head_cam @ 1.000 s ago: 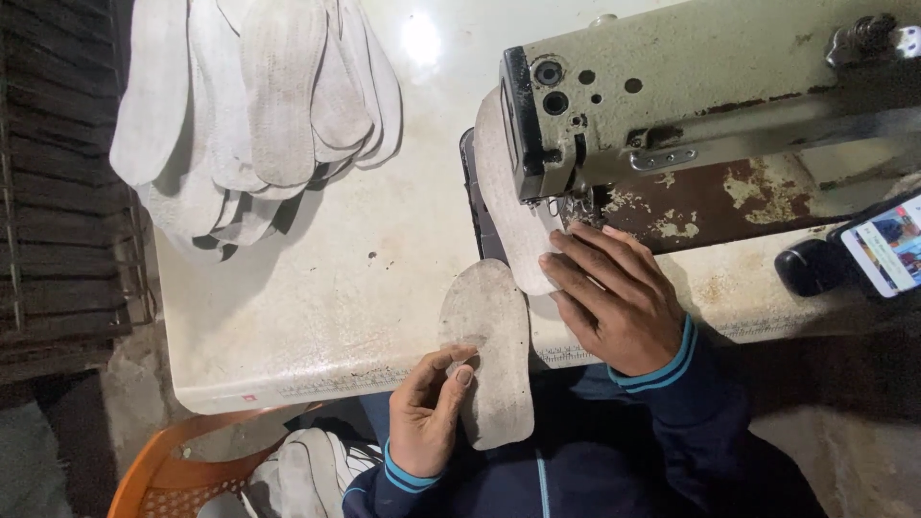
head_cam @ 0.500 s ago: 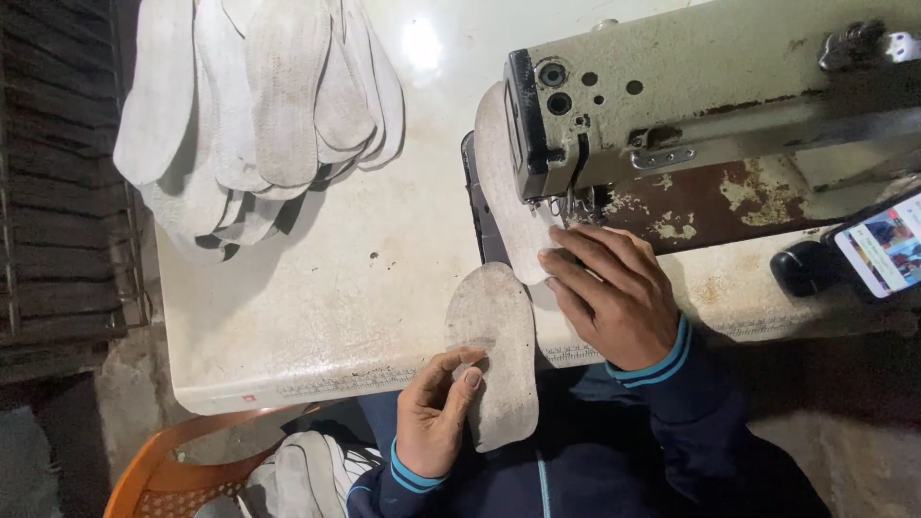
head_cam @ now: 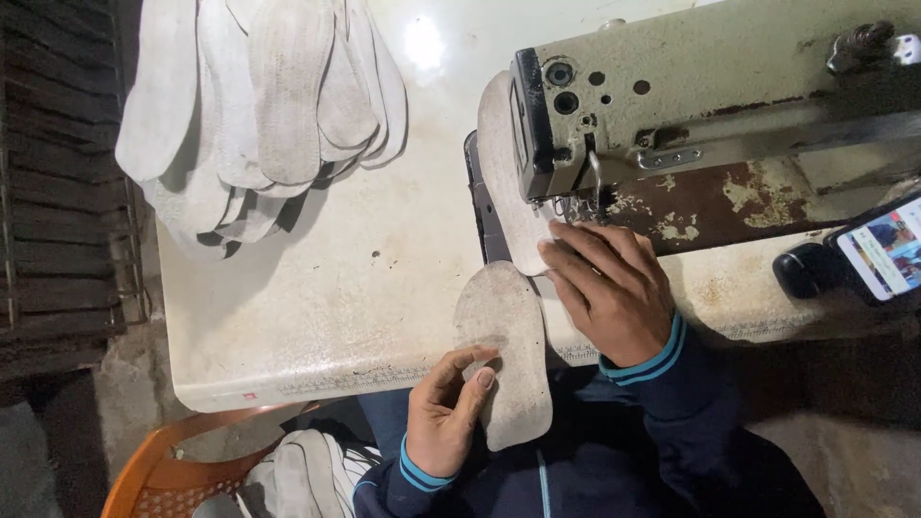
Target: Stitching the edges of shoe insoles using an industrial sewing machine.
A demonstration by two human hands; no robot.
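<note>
A pale, stained worktop [head_cam: 317,307] fills most of the view. At two o'clock sits the worn sewing machine [head_cam: 691,105]; at eleven o'clock, a fanned heap of grey insoles [head_cam: 259,105]. Near centre one insole [head_cam: 504,317] hangs over the worktop's near edge, touching another under the needle. The right hand [head_cam: 609,288] presses flat there, fingers spread; the left hand [head_cam: 446,412], at six o'clock, pinches the hanging insole's edge. A phone [head_cam: 878,249] lies at three o'clock.

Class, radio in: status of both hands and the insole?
Left hand gripping grey insole at table edge. Right hand pressing second insole by needle. Nothing obstructing.
</note>
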